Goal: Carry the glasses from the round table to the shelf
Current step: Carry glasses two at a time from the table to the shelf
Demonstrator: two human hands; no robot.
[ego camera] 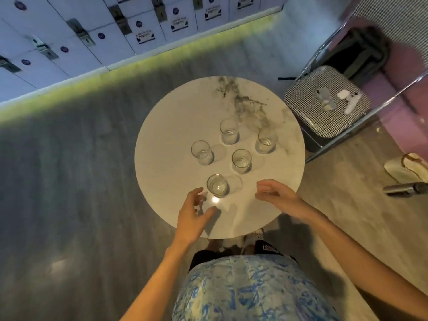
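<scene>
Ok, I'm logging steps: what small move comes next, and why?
Probably the left hand closes round the nearest glass. All five stand on the table, both hands are empty, and the left hand's fingers are spread right beside that one, while the right hand hovers open farther off.

You're in what looks like a public lounge or café corner with a storage wall. Clues: bank of white lockers (148,31), each door with metal latch and printed sticker; green-yellow light strip (97,76) along locker base; grey floor (69,170); small round table (176,117) with marble-look top; chrome-framed chair (301,105) with houndstooth seat just beside it; pink wall (400,117) behind chair.
</scene>
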